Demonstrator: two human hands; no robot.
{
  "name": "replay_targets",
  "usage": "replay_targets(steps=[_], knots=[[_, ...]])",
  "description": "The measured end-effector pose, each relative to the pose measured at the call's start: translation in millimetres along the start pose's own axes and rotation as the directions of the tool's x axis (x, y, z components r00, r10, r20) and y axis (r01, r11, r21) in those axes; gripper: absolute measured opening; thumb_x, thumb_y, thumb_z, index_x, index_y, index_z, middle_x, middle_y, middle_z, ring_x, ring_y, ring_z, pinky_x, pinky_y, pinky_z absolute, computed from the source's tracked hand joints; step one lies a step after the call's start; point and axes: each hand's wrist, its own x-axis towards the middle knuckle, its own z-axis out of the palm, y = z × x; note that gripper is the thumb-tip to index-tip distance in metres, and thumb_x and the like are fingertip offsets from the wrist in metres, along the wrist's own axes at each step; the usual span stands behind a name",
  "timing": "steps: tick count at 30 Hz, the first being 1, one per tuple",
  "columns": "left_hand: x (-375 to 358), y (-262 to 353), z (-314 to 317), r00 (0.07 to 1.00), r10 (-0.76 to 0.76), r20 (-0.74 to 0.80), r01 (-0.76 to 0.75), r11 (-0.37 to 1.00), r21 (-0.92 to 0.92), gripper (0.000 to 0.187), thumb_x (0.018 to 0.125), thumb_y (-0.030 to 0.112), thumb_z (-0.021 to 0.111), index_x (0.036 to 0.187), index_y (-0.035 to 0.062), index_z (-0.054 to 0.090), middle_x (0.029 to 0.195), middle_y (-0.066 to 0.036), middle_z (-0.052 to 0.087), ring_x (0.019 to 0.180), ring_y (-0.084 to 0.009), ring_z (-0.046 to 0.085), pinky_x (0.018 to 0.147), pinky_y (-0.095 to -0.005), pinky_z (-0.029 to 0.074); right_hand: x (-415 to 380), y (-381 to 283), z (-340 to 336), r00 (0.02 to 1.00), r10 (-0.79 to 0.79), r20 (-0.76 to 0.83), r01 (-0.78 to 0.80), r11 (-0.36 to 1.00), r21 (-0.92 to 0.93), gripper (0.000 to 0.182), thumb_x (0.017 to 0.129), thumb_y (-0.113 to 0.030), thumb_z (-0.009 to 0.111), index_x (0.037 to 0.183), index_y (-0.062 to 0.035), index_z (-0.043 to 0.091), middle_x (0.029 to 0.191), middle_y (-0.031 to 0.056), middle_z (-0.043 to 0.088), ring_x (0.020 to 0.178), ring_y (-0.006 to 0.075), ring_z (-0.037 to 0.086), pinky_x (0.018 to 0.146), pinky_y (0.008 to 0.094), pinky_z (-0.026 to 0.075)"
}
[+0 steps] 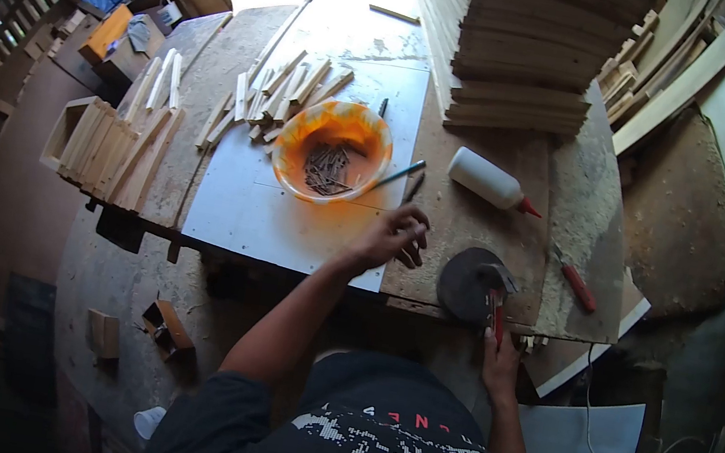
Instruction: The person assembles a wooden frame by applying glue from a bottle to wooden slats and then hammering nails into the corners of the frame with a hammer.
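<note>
My right hand [501, 360] grips the red handle of a claw hammer [497, 312] at the front edge of the workbench. The metal head of the hammer lies over a dark round disc [459, 289]. My left hand [397, 237] hovers over the bench, fingers loosely bent and apart, with nothing visible in them. Just beyond it are a teal pencil [401, 174] and a thin dark stick [414, 187]. An orange-and-white bowl [376, 139] with many nails [326, 169] inside stands to the left of that hand, on a white board [227, 215].
A white glue bottle [484, 177] with a red tip lies right of centre, and a red-handled screwdriver [577, 284] lies farther right. Tall stacked wooden frames [532, 54] rise at the back. Loose wood strips [290, 87] and a slatted wooden piece [96, 142] occupy the left.
</note>
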Motion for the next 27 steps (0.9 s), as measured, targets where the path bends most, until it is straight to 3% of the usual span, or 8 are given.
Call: replay_targets(steps=[3, 7, 11, 12, 15, 19, 22, 27], knots=[[7.0, -50.0, 47.3, 0.982, 0.189, -0.031, -0.129, 0.772, 0.622, 0.017, 0.094, 0.014, 0.060, 0.109, 0.0060, 0.062, 0.095, -0.012, 0.059, 0.078, -0.0219, 0.066, 0.069, -0.0313, 0.054, 2.1, -4.0, -7.3, 0.993, 0.094, 0.077, -0.098, 0.994, 0.049, 0.039, 0.099, -0.039, 0.049, 0.098, -0.0004, 0.056, 0.071, 0.0235, 0.059, 0.070, 0.0424, 0.062, 0.062, 0.0472, 0.045], [-0.6, -65.8, 83.1, 0.975, 0.223, -0.002, -0.138, 0.612, 0.778, 0.023, 0.088, 0.012, 0.064, 0.111, 0.0093, 0.064, 0.111, -0.016, 0.054, 0.100, -0.0354, 0.061, 0.085, -0.0430, 0.050, 2.1, -2.4, -10.2, 0.997, 0.064, 0.053, -0.065, 0.997, 0.028, 0.040, 0.099, -0.039, 0.050, 0.096, 0.0002, 0.056, 0.068, 0.0212, 0.057, 0.064, 0.0369, 0.061, 0.059, 0.0428, 0.043], [-0.8, -66.9, 83.2, 0.954, 0.285, -0.096, -0.119, 0.650, 0.751, 0.028, 0.088, 0.014, 0.064, 0.115, 0.0098, 0.061, 0.116, -0.017, 0.053, 0.099, -0.0373, 0.060, 0.087, -0.0436, 0.050, 1.4, -4.0, -10.3, 0.991, 0.106, 0.081, -0.113, 0.990, 0.088, 0.041, 0.099, -0.040, 0.050, 0.095, 0.0011, 0.056, 0.066, 0.0193, 0.056, 0.060, 0.0330, 0.058, 0.058, 0.0412, 0.042], [3.9, -82.0, 76.7, 0.921, 0.372, -0.119, -0.165, 0.646, 0.745, 0.026, 0.093, 0.017, 0.060, 0.117, 0.0060, 0.059, 0.112, -0.016, 0.056, 0.089, -0.0300, 0.064, 0.079, -0.0389, 0.053, 1.6, -2.4, -10.4, 0.990, 0.114, 0.086, -0.123, 0.987, 0.106, 0.042, 0.099, -0.040, 0.050, 0.094, 0.0013, 0.056, 0.065, 0.0188, 0.055, 0.059, 0.0321, 0.057, 0.058, 0.0409, 0.042], [5.4, -102.4, 64.7, 0.927, 0.108, -0.358, 0.033, 0.930, 0.365, 0.024, 0.099, 0.020, 0.054, 0.113, 0.0009, 0.057, 0.100, -0.013, 0.060, 0.073, -0.0208, 0.065, 0.067, -0.0334, 0.053, 1.9, 7.6, -5.5, 0.988, 0.118, 0.095, -0.132, 0.979, 0.158, 0.042, 0.099, -0.040, 0.050, 0.093, 0.0014, 0.055, 0.064, 0.0176, 0.054, 0.058, 0.0299, 0.055, 0.057, 0.0401, 0.042], [-1.9, -116.2, 62.8, 0.920, 0.052, -0.390, 0.107, 0.921, 0.374, 0.034, 0.103, 0.030, 0.047, 0.093, -0.0011, 0.057, 0.075, -0.010, 0.063, 0.059, -0.0167, 0.061, 0.055, -0.0329, 0.048, 1.8, 5.5, -6.0, 0.990, 0.111, 0.091, -0.124, 0.982, 0.144, 0.042, 0.099, -0.040, 0.051, 0.093, 0.0014, 0.056, 0.064, 0.0175, 0.054, 0.058, 0.0307, 0.055, 0.057, 0.0403, 0.042], [-5.5, -103.1, 76.4, 0.922, 0.021, -0.386, 0.184, 0.854, 0.486, 0.042, 0.099, 0.037, 0.050, 0.086, -0.0017, 0.059, 0.076, -0.022, 0.062, 0.071, -0.0399, 0.061, 0.067, -0.0464, 0.046, 1.6, 1.0, -8.1, 0.994, 0.089, 0.069, -0.096, 0.989, 0.111, 0.042, 0.099, -0.040, 0.051, 0.092, 0.0015, 0.056, 0.064, 0.0186, 0.055, 0.059, 0.0333, 0.057, 0.058, 0.0419, 0.042], [-6.4, -94.1, 89.0, 0.930, 0.040, -0.365, 0.177, 0.822, 0.542, 0.042, 0.098, 0.039, 0.052, 0.085, -0.0011, 0.059, 0.077, -0.024, 0.062, 0.076, -0.0431, 0.061, 0.068, -0.0480, 0.045, -5.2, -18.8, -17.9, 0.999, 0.028, 0.019, -0.028, 0.999, -0.017, 0.041, 0.098, -0.039, 0.051, 0.090, 0.0003, 0.055, 0.064, 0.0208, 0.056, 0.062, 0.0390, 0.060, 0.057, 0.0453, 0.042]])
